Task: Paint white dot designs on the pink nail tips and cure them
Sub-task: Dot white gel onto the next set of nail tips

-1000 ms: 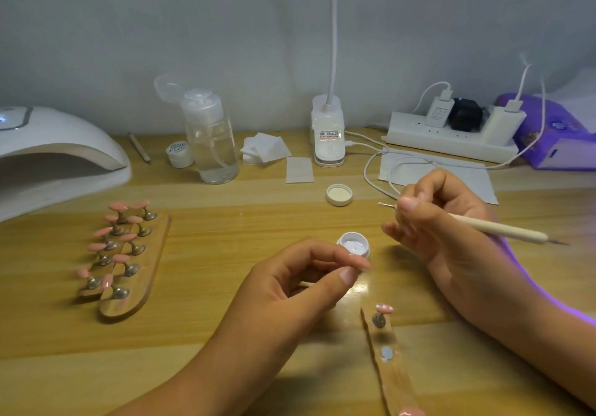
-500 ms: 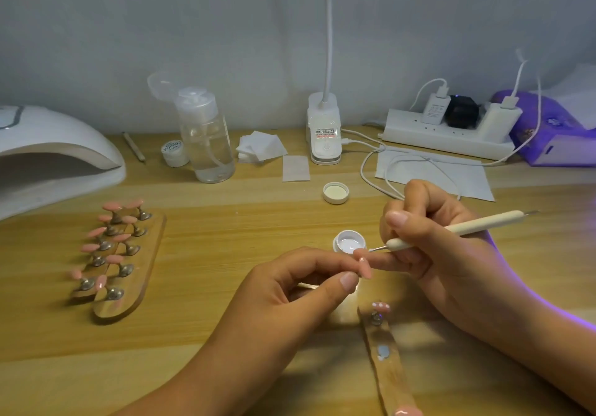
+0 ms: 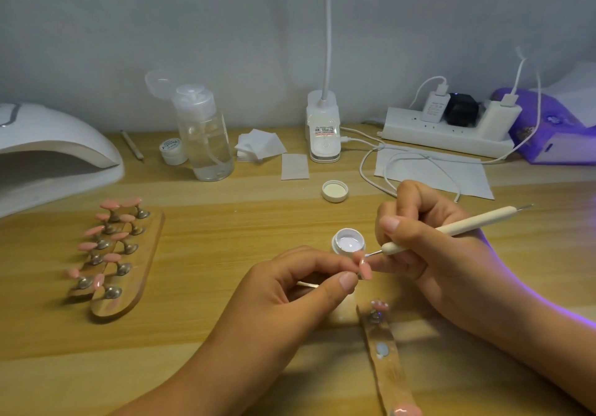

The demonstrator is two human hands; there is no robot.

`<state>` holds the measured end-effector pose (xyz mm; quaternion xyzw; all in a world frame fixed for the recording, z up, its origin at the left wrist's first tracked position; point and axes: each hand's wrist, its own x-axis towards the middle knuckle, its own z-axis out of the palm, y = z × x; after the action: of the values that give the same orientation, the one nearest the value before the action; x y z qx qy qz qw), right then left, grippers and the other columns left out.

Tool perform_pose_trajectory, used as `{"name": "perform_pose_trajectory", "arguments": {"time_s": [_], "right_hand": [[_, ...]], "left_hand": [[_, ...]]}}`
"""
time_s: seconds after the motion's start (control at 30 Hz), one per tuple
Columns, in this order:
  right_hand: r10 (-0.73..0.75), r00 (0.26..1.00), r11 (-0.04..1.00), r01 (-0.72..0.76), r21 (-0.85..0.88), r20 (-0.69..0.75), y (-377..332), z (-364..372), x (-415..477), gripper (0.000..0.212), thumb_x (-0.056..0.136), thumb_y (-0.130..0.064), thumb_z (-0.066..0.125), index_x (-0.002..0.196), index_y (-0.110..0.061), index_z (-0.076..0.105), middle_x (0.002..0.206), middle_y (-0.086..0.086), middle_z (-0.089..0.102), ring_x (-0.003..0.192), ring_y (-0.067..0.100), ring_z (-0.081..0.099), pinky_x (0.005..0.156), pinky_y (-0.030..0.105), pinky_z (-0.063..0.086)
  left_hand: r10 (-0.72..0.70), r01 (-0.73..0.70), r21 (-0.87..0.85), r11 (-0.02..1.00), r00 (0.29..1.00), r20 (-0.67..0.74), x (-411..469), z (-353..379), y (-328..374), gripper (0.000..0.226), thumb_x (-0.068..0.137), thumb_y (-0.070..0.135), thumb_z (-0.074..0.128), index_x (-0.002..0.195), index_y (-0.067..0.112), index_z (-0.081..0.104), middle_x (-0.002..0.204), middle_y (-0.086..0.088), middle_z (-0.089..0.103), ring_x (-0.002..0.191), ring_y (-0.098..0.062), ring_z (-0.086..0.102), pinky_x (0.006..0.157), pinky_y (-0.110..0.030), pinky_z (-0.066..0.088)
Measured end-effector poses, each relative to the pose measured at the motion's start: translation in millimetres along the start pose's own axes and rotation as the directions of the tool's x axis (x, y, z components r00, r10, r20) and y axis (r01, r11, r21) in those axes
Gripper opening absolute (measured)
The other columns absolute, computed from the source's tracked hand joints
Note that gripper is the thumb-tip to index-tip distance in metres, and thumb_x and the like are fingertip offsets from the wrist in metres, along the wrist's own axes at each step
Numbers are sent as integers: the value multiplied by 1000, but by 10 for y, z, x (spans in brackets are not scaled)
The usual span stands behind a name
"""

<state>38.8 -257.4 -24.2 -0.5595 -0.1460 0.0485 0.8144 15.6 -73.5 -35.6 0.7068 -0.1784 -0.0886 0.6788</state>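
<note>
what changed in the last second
The right hand lowered the dotting tool, bringing its tip down past the white paint pot to the pink nail tip that the left hand pinches. The left hand, the pot and the rack of nail tips stayed put.

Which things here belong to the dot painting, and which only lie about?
For the job: dotting tool, open white paint pot, pink nail tip being dotted, rack of pink tips, curing lamp.
Lying about: clear bottle, cotton wipes, power strip, purple pack.
</note>
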Motion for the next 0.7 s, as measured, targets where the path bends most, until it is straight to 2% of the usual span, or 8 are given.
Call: {"name": "perform_pose_trajectory", "arguments": {"time_s": [0.2, 0.43, 0.57, 0.7], "right_hand": [[7, 1000, 1000, -7, -28, 4, 1, 3, -3, 26, 70, -7, 70, 57, -20, 51, 56, -3, 49, 49, 4, 46, 53, 21, 54], [21, 1000, 1000, -21, -8, 13, 3, -14, 3, 21, 70, -15, 67, 57, -20, 52, 57, -3, 50, 49, 4, 48, 54, 23, 55], [16, 1000, 1000, -16, -8, 17, 5, -18, 3, 25, 69, -6, 69, 57, -20, 52, 57, -3, 50, 50, 4, 49, 54, 22, 54], [18, 1000, 1000, -18, 10, 23, 8, -16, 1, 21, 70, -14, 67, 58, -19, 51, 57, -3, 51, 50, 4, 48, 53, 22, 54]], "left_hand": [[7, -7, -4, 1000, 1000, 9, -6, 6, 12, 11, 79, 25, 66, 83, 26, 76, 85, 14, 72, 75, 5, 60, 66, -9, 42], [8, -8, -6, 1000, 1000, 13, -2, 6, 9, 11, 80, 23, 66, 85, 24, 75, 87, 14, 72, 76, 4, 61, 66, -9, 43], [6, -6, -20, 1000, 1000, 18, -1, 5, 14, 11, 80, 22, 65, 85, 24, 75, 86, 15, 72, 73, 5, 59, 64, -8, 41], [6, -6, -9, 1000, 1000, 18, 0, 12, 17, 11, 80, 22, 65, 85, 24, 75, 86, 15, 72, 73, 4, 59, 65, -9, 42]]}}
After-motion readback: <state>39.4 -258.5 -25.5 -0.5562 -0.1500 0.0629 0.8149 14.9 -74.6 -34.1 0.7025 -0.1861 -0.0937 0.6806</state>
